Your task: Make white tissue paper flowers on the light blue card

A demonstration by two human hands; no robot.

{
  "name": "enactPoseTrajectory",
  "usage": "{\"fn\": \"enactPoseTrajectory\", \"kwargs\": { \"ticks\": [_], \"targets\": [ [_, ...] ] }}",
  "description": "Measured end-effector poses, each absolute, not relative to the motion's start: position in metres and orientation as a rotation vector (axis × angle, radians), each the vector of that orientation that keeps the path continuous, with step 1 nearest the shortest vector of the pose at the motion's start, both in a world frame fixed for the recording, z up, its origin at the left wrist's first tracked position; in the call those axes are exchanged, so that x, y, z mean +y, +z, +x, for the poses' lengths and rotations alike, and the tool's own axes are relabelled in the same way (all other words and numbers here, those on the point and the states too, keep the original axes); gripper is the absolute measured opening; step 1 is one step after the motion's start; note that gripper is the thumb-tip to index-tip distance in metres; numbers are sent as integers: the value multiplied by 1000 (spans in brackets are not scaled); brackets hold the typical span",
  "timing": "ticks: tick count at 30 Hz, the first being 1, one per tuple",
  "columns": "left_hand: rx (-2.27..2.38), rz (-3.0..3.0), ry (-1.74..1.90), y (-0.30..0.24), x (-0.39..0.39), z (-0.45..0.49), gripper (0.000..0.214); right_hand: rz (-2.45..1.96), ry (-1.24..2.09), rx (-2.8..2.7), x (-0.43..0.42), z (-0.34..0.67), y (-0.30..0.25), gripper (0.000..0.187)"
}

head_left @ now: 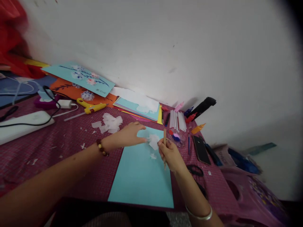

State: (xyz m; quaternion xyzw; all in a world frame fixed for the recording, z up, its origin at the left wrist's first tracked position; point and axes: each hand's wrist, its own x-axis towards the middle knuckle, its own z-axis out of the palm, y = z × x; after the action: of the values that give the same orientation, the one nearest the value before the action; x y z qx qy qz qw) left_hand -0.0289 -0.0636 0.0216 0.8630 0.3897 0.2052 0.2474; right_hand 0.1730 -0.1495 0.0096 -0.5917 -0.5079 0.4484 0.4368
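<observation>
A light blue sheet of paper (142,175) lies on the dark red cloth in front of me. My left hand (129,135) rests on its far left corner, fingers stretched out flat, fingertips touching a small crumpled piece of white tissue (153,140) on the sheet. My right hand (170,155) is closed round a thin wooden stick (164,136), held upright just to the right of the tissue. A smaller white scrap (153,156) lies on the sheet below it.
A pile of white tissue pieces (110,123) lies left of the sheet. A yellow glue gun (91,107), a charger and cables lie further left. Finished flower pictures (79,75) lean by the wall. Glue sticks (178,120), pens, a black phone (201,149) and scissors (195,170) crowd the right.
</observation>
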Motion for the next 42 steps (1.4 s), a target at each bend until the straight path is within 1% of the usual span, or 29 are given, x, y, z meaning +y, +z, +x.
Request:
{"fn": "enactPoseTrajectory", "kwargs": {
  "ticks": [1, 2, 4, 5, 8, 12, 15, 19, 22, 23, 24, 26, 27, 30, 33, 36, 39, 42],
  "targets": [
    [983, 2316, 540, 25, -68, -17, 45, -1467, 1114, -1269, -154, 176, 9, 24],
    [903, 2261, 504, 29, -73, -6, 39, -1461, 1111, -1272, -159, 179, 9, 24],
    [784, 2127, 410, 33, -81, 14, 21, -1449, 1105, -1272, -168, 185, 8, 23],
    [745, 2062, 365, 34, -85, 22, 15, -1445, 1103, -1266, -173, 188, 8, 22],
    [710, 1926, 275, 35, -92, 36, 17, -1446, 1122, -1219, -185, 200, 5, 23],
    [636, 1937, 217, 34, -98, 41, 11, -1420, 1196, -1123, -194, 212, -5, 24],
    [542, 2059, 248, 33, -105, 41, 29, -1376, 1281, -1066, -196, 217, -11, 26],
    [457, 2139, 395, 33, -122, 37, 40, -1303, 1440, -993, -198, 217, -13, 32],
    [447, 2217, 426, 33, -132, 35, 57, -1259, 1528, -960, -200, 214, -11, 36],
    [449, 2272, 423, 33, -133, 35, 56, -1248, 1547, -952, -200, 213, -11, 37],
    [448, 2328, 422, 33, -134, 35, 48, -1240, 1560, -944, -201, 212, -10, 37],
    [426, 2415, 429, 35, -131, 36, 25, -1234, 1566, -924, -202, 210, -11, 38],
    [416, 2441, 442, 37, -129, 36, 18, -1235, 1555, -910, -202, 210, -12, 38],
    [517, 2480, 597, 44, -116, 31, 14, -1243, 1433, -827, -202, 213, -17, 37],
    [814, 2473, 863, 48, -96, 18, 10, -1228, 1242, -711, -203, 220, -25, 38],
    [1066, 2443, 1047, 40, -78, 5, 10, -1269, 1003, -749, -204, 226, -31, 43],
    [1197, 2401, 1109, 23, -71, 1, 9, -1334, 841, -885, -204, 227, -32, 46],
    [1233, 2281, 1028, 2, -72, 4, 9, -1344, 819, -952, -199, 224, -31, 43]
  ]
}}
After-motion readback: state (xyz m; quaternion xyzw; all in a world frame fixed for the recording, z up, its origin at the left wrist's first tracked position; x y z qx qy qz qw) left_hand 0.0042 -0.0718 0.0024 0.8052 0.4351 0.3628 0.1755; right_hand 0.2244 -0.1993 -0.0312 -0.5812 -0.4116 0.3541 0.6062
